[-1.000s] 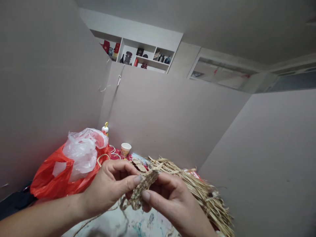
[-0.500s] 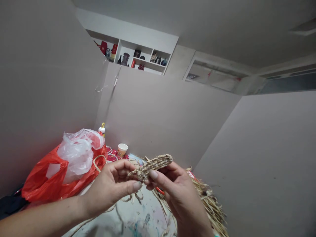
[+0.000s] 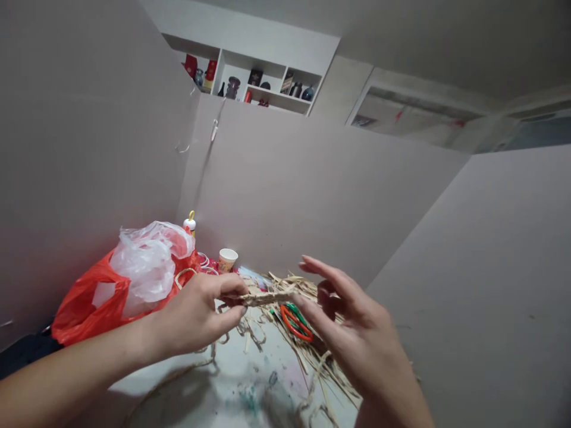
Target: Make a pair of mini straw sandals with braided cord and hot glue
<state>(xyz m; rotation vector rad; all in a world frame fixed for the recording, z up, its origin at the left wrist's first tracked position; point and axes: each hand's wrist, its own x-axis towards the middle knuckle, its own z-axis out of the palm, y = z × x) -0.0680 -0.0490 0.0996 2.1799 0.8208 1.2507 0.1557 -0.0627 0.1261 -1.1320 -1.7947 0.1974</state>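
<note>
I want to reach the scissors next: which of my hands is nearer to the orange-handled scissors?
Right. The right hand hovers just beside the scissors; the left hand is farther left, pinching the woven straw strip.

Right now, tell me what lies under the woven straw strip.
Under the woven straw strip lie loose straw and red and green scissor handles; the blades are hidden by straw.

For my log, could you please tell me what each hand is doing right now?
Left hand: closed, pinching the flat tan woven straw strip.
Right hand: open, fingers spread, one fingertip at the strip's end.
</note>
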